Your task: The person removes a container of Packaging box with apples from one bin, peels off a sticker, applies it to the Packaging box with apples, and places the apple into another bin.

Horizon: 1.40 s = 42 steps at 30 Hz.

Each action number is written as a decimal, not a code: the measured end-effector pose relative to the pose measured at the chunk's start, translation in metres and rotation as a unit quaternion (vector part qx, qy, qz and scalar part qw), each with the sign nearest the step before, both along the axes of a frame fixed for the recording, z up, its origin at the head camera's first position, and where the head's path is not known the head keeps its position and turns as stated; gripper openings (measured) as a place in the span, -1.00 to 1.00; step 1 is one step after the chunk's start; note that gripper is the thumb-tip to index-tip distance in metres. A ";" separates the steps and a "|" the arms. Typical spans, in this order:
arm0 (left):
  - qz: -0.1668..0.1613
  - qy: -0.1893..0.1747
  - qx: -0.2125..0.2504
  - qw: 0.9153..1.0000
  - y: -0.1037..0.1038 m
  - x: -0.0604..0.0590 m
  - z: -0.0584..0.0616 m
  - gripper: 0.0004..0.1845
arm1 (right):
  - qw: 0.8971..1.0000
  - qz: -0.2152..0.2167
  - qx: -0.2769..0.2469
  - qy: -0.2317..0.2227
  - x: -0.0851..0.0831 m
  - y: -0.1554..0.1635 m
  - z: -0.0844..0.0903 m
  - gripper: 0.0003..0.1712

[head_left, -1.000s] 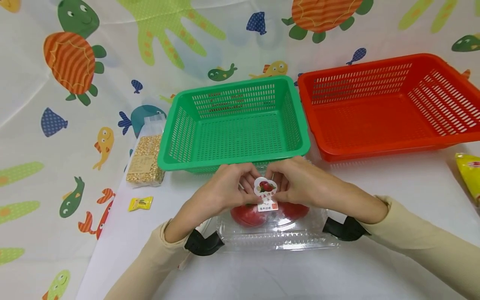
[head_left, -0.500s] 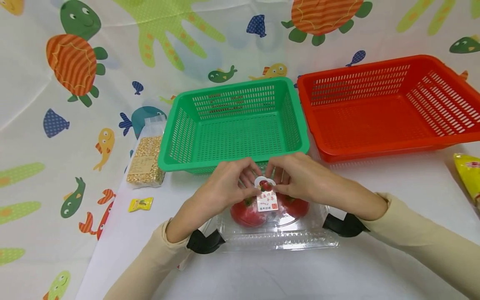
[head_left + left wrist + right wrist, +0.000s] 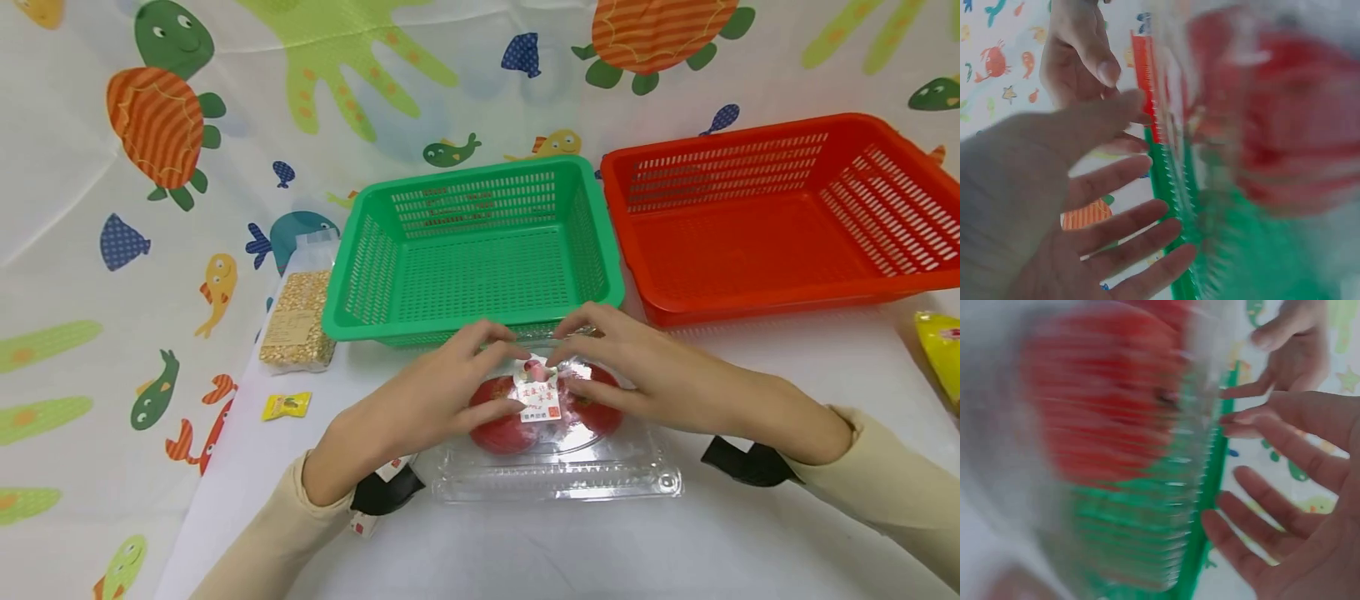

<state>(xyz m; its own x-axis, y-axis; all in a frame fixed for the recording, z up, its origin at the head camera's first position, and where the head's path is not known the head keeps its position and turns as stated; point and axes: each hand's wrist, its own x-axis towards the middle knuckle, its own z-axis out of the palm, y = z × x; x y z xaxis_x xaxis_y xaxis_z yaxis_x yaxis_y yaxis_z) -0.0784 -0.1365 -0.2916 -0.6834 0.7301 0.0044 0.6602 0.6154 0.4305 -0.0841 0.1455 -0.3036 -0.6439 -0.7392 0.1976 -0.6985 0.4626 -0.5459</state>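
A clear plastic box point(image 3: 555, 483) lies on the white table, with red apples point(image 3: 498, 433) showing inside. On its lid is a white label point(image 3: 540, 400) with a fruit picture and writing. My left hand point(image 3: 442, 387) hovers at the label's left side, fingers spread and loosely bent. From the other side my right hand point(image 3: 637, 358) reaches over the lid, its fingers apart too. In the left wrist view the left hand's fingers point(image 3: 1122, 225) hold nothing. The right wrist view likewise shows the right fingers point(image 3: 1272, 512) separated beside the box's ridged edge.
Behind the box stand a green basket point(image 3: 487, 271) and a red basket point(image 3: 735, 242). To the left are a bag of corn kernels point(image 3: 296, 321) and a small yellow packet point(image 3: 287, 406). A yellow bag point(image 3: 941, 350) is at the far right. A white-and-red piece point(image 3: 363, 523) shows under the left wrist.
Both hands have let go of the label and moved apart, the right one to the right and the left one slightly left. Their fingers have spread. The label lies on the lid.
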 end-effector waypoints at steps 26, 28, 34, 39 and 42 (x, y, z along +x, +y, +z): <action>-0.018 0.037 -0.073 0.996 -0.012 0.016 -0.019 -0.28 | 0.985 -0.002 0.054 0.161 0.020 0.006 -0.039 -0.40; -0.024 0.035 -0.070 0.997 -0.014 0.016 -0.018 -0.31 | 0.985 0.005 0.058 0.162 0.020 0.007 -0.038 -0.42; -0.036 0.001 -0.065 0.997 -0.019 0.017 -0.013 -0.42 | 0.985 0.027 0.070 0.155 0.019 0.010 -0.034 -0.49; -0.052 -0.006 -0.061 0.997 -0.022 0.015 -0.012 -0.49 | 0.986 0.052 0.089 0.129 0.018 0.011 -0.032 -0.47; -0.060 -0.003 -0.058 0.997 -0.023 0.015 -0.013 -0.53 | 0.986 0.064 0.102 0.113 0.019 0.011 -0.031 -0.40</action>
<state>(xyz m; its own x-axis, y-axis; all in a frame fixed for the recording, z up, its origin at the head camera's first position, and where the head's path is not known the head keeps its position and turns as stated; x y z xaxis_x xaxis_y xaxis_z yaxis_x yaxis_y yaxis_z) -0.0629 -0.1599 -0.3042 -0.5913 0.8017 -0.0879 0.7294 0.5781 0.3658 -0.0652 0.1567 -0.3342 -0.4995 -0.8508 0.1632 -0.8513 0.4473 -0.2742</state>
